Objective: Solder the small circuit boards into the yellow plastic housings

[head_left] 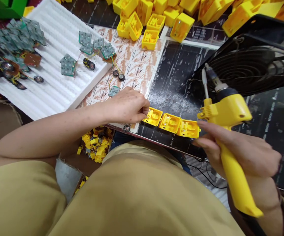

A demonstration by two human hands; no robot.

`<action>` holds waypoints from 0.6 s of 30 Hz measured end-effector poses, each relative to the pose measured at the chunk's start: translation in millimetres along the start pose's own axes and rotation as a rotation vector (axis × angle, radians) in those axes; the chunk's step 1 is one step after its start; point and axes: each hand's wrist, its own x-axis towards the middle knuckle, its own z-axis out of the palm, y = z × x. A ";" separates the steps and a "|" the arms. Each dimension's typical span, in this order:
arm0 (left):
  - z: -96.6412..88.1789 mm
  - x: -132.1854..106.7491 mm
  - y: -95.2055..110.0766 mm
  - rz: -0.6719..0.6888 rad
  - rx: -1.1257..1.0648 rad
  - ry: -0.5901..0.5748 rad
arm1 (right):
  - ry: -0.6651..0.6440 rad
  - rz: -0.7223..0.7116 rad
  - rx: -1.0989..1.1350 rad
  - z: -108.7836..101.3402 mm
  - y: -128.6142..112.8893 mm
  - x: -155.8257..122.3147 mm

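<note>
Three open yellow plastic cases stand in a slightly bent row at the table's near edge: a left case (pixel 154 115), a middle case (pixel 170 123) and a right case (pixel 189 128). Each has a round grille and small metal contacts inside. My left hand (pixel 128 105) is closed, thumb and forefinger pinched at the outer edge of the left case; its fingertips are partly hidden. In my right hand (pixel 242 150) is a yellow soldering gun (pixel 230 109), gripped by its handle, its tip pointing up and away. That hand's thumb and a finger come close to the right case.
A white foam sheet (pixel 58 88) bears a heap of circuit boards (pixel 18 36) with wired speakers. Many yellow cases (pixel 149 39) are piled at the back. A black fan (pixel 240 62) stands at right. Below the table edge, a box holds small yellow parts (pixel 97 144).
</note>
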 end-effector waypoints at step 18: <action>25.9 -49.7 -55.5 -0.429 0.386 0.325 | -0.020 -0.057 -0.041 60.8 36.9 1.8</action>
